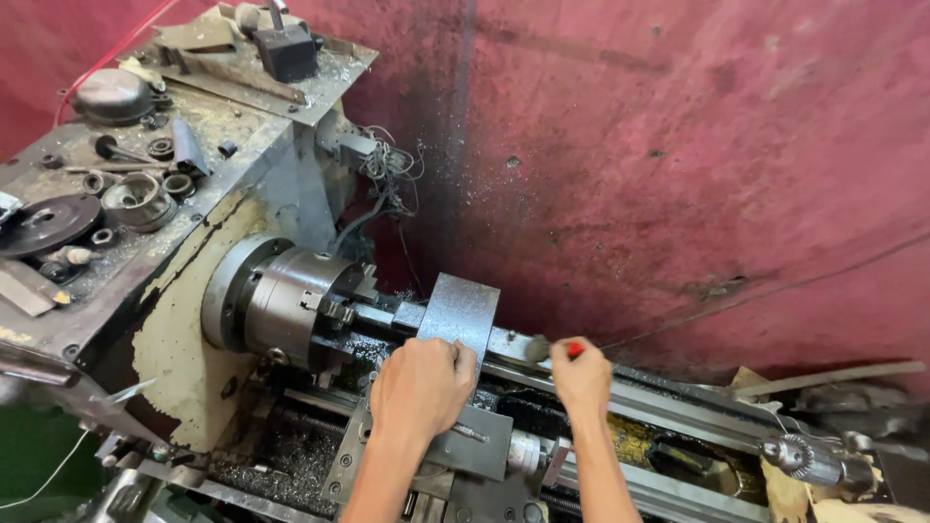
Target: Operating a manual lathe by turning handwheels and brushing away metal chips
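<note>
Your left hand [418,387] clamps the grey steel block [458,312]; at three o'clock, your right hand [581,376] grips a red-handled brush [573,349].

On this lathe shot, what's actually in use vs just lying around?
In use:
left hand on grey plate
right hand gripping red-handled tool
chuck

Lying about:
rings and scrap on lathe top
drill chuck at right
</note>
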